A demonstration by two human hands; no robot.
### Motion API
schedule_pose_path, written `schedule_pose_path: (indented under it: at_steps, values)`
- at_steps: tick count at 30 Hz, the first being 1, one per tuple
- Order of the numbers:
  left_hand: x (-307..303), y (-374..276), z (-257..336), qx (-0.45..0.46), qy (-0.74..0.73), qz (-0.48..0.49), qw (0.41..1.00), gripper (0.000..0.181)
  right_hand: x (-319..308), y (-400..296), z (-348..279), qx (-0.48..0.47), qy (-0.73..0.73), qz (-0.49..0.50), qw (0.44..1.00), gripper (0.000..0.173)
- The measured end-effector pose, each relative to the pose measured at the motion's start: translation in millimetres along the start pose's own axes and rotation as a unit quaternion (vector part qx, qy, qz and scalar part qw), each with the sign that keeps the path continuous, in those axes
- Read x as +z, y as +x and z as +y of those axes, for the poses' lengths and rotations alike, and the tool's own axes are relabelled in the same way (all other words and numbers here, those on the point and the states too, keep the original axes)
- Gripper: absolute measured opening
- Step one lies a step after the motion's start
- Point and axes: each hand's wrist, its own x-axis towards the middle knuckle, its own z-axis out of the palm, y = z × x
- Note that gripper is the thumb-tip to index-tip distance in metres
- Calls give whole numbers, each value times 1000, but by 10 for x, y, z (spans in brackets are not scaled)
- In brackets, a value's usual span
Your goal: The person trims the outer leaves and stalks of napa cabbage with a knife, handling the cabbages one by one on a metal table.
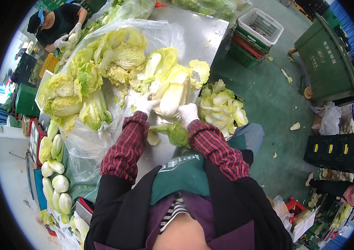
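Observation:
A pale napa cabbage (172,100) lies on the metal table before me, its white base towards me. My right hand (188,114), in a white glove, touches the right side of its base. On the left, my gloved left hand (146,103) is at the cabbage's outer leaves, thumb stretched towards the base; whether it grips a leaf I cannot tell. Loose yellow leaves (164,59) lie just beyond the cabbage. A green leaf (178,134) rests between my forearms. More yellow-green cabbages (91,106) sit on clear plastic sheeting (83,150) at the left.
Beside the table's right edge is a heap of trimmed leaves (222,107). Stacked plastic baskets (259,28) stand beyond it, and a large green wheeled bin (326,59) at the right. Whole cabbages (60,183) are lined up at lower left. A co-worker (59,26) handles cabbage at upper left.

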Motion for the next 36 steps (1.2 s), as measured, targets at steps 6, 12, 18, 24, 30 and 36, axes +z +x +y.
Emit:
schedule_pose_path:
  at_steps: [6, 12, 18, 24, 30, 36]
  values:
    - [304, -933, 1190, 278, 184, 70, 940, 52, -38, 57, -78, -20, -150, 58, 987, 19]
    - [618, -883, 711, 254, 265, 48, 929, 65, -2, -120, -186, -87, -388, 59, 916, 25]
    - [434, -661, 583, 121, -51, -52, 990, 78, -94, 99, 144, -90, -211, 46, 972, 18]
    - [346, -474, 619, 111, -114, -99, 982, 84, -70, 25, -147, -4, -142, -7, 990, 19]
    - [634, -456, 577, 116, 26, -23, 993, 99, -126, 91, -119, 43, -154, 18, 987, 29]
    - [941, -430, 698, 105, -17, -60, 993, 96, -534, -66, -435, -17, -227, 180, 957, 33]
